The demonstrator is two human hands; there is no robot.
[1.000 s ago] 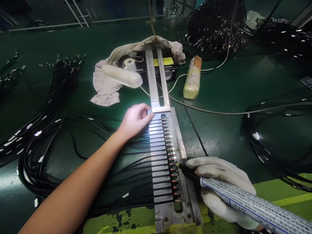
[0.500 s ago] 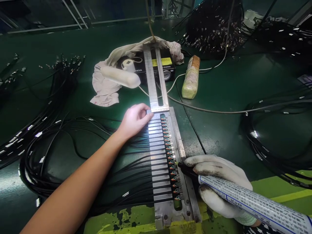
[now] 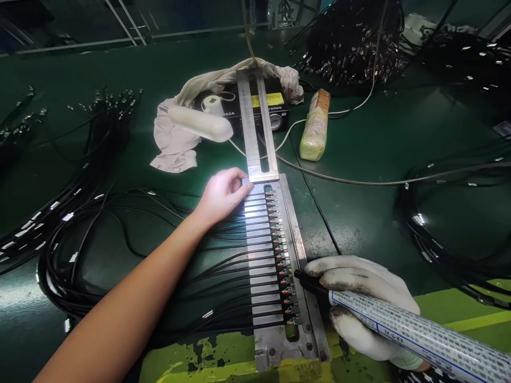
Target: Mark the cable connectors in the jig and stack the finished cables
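Observation:
A metal fixture (image 3: 271,348) lies lengthwise in the middle, with a row of black cables (image 3: 261,274) laid across it and their small connector ends lined up along its slot. My left hand (image 3: 224,194), bare, pinches the fixture's upper left edge between thumb and fingers. In a stained white glove, my right hand (image 3: 367,303) is closed round a white printed tube (image 3: 415,327) with a black nozzle. The nozzle tip is at the connectors in the lower half of the row. A slotted metal bar (image 3: 249,127) adjoins the fixture's far end.
Behind stand a black box (image 3: 281,114), a cloth (image 3: 173,141) and a white rounded object (image 3: 199,123). A wrapped block (image 3: 315,127) lies to their right. Cable bundles (image 3: 59,266) spread at the left, with more coils (image 3: 419,234) at the right.
The nozzle tip has moved slightly nearer along the row of connectors, with the tube and my right hand. My left hand keeps its place on the fixture. The whole view has shifted slightly.

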